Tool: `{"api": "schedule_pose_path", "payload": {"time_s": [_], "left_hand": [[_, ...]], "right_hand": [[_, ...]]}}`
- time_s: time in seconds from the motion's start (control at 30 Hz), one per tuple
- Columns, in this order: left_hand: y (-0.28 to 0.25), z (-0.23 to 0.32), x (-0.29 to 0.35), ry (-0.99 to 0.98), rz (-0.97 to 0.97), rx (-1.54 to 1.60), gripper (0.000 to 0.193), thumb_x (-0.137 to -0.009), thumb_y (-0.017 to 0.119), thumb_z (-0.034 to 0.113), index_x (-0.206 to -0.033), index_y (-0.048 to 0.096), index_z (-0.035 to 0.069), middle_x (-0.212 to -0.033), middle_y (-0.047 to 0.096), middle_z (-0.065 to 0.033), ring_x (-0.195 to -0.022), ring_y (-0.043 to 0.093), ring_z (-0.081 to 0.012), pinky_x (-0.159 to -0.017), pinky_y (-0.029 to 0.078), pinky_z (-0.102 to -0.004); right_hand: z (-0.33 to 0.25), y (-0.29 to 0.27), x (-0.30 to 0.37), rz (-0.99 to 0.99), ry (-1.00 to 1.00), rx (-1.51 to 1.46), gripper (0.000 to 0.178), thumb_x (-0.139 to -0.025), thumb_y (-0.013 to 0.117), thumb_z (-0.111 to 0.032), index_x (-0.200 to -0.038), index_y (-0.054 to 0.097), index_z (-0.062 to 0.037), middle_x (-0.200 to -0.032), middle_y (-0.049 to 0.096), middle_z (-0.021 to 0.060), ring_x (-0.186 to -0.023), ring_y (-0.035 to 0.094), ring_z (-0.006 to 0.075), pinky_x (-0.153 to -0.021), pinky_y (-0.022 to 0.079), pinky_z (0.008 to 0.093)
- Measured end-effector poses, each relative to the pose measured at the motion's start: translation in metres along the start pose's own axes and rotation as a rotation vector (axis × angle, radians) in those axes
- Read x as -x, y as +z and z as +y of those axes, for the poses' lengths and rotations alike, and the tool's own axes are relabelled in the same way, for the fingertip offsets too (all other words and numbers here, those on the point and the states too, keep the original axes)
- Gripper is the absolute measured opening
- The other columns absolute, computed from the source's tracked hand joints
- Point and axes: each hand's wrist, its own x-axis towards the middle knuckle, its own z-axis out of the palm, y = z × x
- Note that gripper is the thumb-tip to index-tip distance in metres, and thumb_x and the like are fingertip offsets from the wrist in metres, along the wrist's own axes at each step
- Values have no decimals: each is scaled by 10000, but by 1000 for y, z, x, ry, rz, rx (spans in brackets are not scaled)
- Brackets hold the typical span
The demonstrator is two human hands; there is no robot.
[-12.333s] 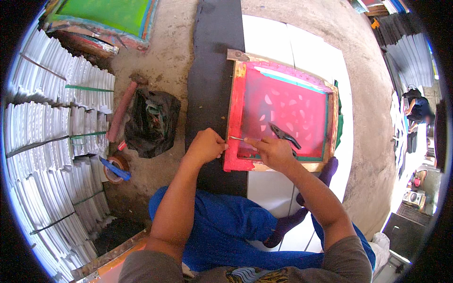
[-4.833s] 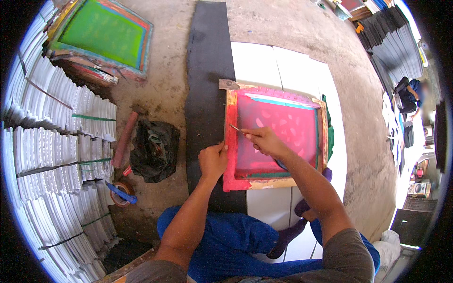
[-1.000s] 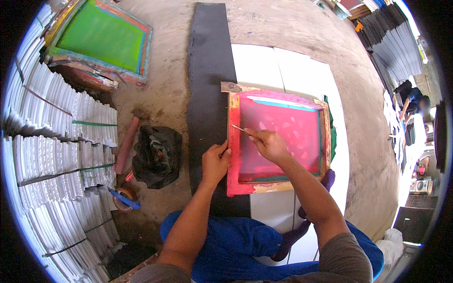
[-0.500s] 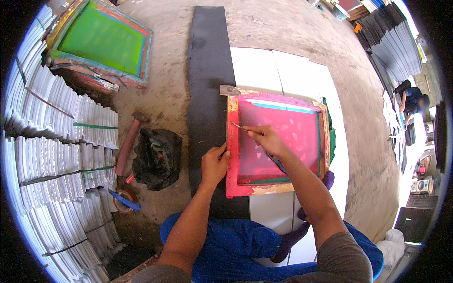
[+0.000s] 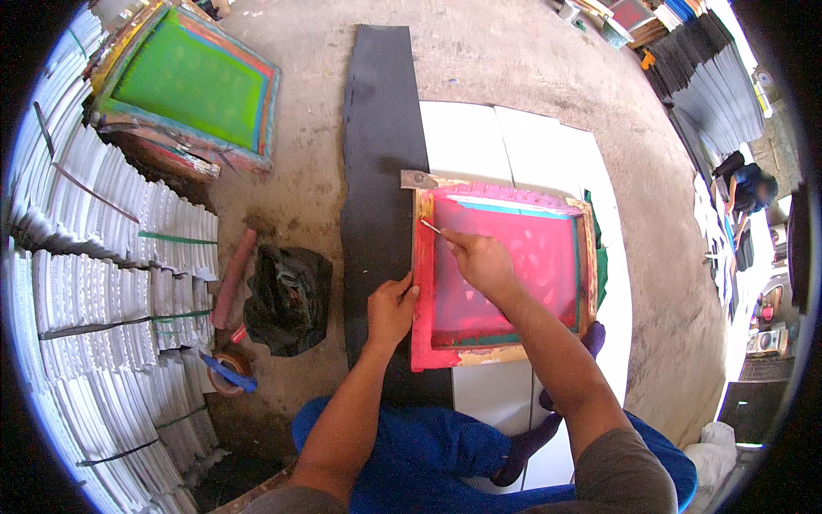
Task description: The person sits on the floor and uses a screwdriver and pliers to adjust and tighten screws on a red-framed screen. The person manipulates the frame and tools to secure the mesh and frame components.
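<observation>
Since the left hand (image 5: pixel 393 310) is closest to the body, I'll start there: its fingers are curled at the outer edge of a red-painted frame (image 5: pixel 422 330), and from where I'm standing I can't tell if they're pinching it or just resting. A bit further out, the right hand (image 5: pixel 481 261) has its fingers closed snugly around a slim metal tool (image 5: pixel 431 227), tip at the frame's left bar.

My worry: if that tip skids inward, it could gouge the pink mesh (image 5: pixel 531 240). Skid back toward the person and those left fingertips could cop it. Push too hard with a loose left hand and the frame might slide.

The tool's long axis slants away and leftward from the right hand. The frame lies over a black strip (image 5: pixel 374 154) and white panels (image 5: pixel 467 137), left bar running away from the person; its sides look too even to call a long axis. Way beyond, far left, there's a green screen (image 5: pixel 188 81).
</observation>
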Motion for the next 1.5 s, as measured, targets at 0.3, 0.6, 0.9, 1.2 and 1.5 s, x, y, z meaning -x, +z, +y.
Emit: {"api": "schedule_pose_path", "payload": {"time_s": [0.3, 0.6, 0.9, 1.2, 1.5], "left_hand": [[1, -2, 1, 45, 4, -25, 343, -915, 679, 163, -1231, 700, 30, -818, 659, -172, -730, 677, -295, -683, 524, -389], [3, -1, 4, 14, -6, -3, 323, -922, 662, 151, -1219, 705, 32, -826, 655, -177, -752, 679, -316, -700, 526, -408], [12, 2, 4, 61, 24, -182, 310, -925, 642, 125, -1211, 701, 22, -862, 664, -172, -790, 680, -339, -714, 524, -425], [11, 5, 6, 63, 50, -103, 283, -933, 644, 126, -1181, 713, 8, -882, 678, -176, -806, 688, -342, -715, 530, -409], [5, 3, 3, 57, 12, -132, 286, -926, 657, 115, -1187, 714, 11, -876, 683, -173, -784, 695, -304, -703, 533, -386]], "right_hand": [[-8, -1, 3, 15, 35, 12, 345, -950, 564, -268, -1279, 667, -244, -850, 712, 210, -768, 714, 398, -697, 589, 553], [-28, -9, 4, -7, 52, 136, 288, -959, 585, -244, -1209, 713, -179, -852, 711, 210, -784, 710, 394, -685, 573, 524], [15, 20, -12, -61, -66, -86, 370, -972, 561, -213, -1328, 631, -142, -846, 702, 214, -755, 699, 413, -666, 571, 498], [29, 35, -8, -16, -65, -200, 345, -987, 619, -230, -1308, 659, -112, -973, 722, 224, -801, 723, 281, -724, 552, 384], [35, 22, -18, -181, 29, -530, 356, -999, 614, -225, -1335, 642, -112, -1114, 704, 226, -976, 726, 265, -854, 543, 362]]}}
